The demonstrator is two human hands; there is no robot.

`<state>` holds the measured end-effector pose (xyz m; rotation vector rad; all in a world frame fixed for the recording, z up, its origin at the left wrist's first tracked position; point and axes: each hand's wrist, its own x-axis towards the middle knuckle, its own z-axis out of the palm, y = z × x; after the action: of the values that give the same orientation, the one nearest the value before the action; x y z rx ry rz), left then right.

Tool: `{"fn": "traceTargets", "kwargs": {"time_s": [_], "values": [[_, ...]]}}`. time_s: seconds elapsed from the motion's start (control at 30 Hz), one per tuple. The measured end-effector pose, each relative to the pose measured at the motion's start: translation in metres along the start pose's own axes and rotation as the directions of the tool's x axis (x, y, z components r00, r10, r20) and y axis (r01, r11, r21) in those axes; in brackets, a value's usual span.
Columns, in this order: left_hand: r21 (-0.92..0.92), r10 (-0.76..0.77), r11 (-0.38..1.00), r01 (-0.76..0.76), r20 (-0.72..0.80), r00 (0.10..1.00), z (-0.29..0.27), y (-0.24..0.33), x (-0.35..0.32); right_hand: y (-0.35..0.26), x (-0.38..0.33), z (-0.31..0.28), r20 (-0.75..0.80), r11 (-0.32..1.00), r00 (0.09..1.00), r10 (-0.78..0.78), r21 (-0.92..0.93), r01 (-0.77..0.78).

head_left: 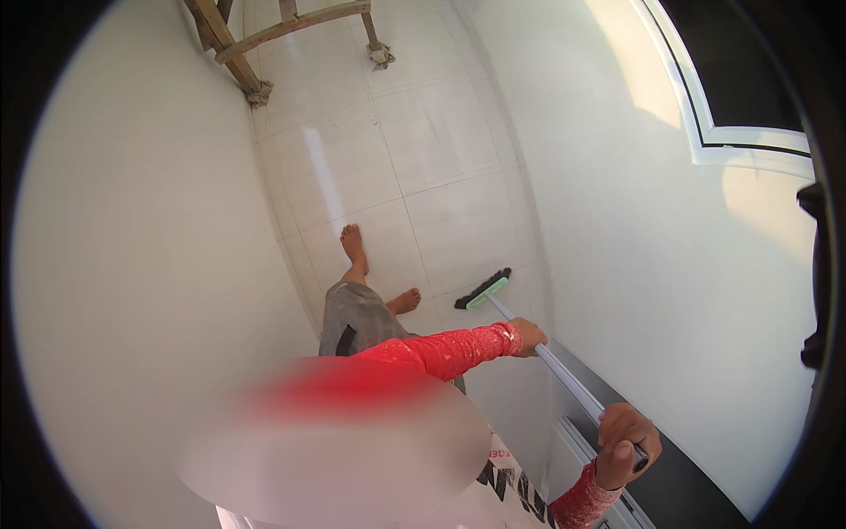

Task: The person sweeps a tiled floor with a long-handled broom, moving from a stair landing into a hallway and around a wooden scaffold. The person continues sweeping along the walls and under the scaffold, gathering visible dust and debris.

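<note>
I hold a broom (571, 384) slantwise at my right side. Its light-coloured handle runs from the lower right up to a pale green head with black bristles, which rest on the tiled floor near the right wall. My left hand (530, 337), reaching across in a red, dust-specked sleeve, is closed round the lower part of the handle. Farther up, my right hand (629, 437) wraps the handle close to its dark end cap. Part of each hand's fingers is hidden behind the handle or the hand itself.
Pale floor tiles (449, 216) stretch ahead between two white walls. A wooden frame (295, 29) with cloth-wrapped feet stands at the far left. A white-framed window (705, 132) is in the right wall. My bare feet (405, 301) are on the floor left of the broom head.
</note>
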<state>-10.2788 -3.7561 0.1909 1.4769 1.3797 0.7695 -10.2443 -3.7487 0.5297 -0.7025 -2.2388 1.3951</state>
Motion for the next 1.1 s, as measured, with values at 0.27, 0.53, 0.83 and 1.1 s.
{"fn": "traceTargets", "kwargs": {"time_s": [0.27,0.53,0.83,1.1], "values": [[-0.231,-0.063,0.973,0.003,-0.254,0.965,-0.128,-0.007,-0.063,-0.065,0.101,0.045,0.039,0.806,0.939,-0.342,0.525,0.272],[-0.204,-0.240,0.955,0.218,-0.959,0.152,-0.333,-0.155,-0.195,-0.080,0.215,0.209,0.413,0.742,0.655,-0.633,0.564,0.362],[-0.574,-0.557,0.796,0.190,-0.819,-0.139,-0.348,-0.309,-0.391,-0.055,0.225,0.457,0.713,0.693,0.104,-0.693,0.619,0.369],[-0.802,-0.640,0.561,0.208,-0.579,-0.505,-0.203,-0.199,-0.349,-0.060,0.249,0.419,0.595,0.569,0.161,-0.788,0.802,-0.180]]}}
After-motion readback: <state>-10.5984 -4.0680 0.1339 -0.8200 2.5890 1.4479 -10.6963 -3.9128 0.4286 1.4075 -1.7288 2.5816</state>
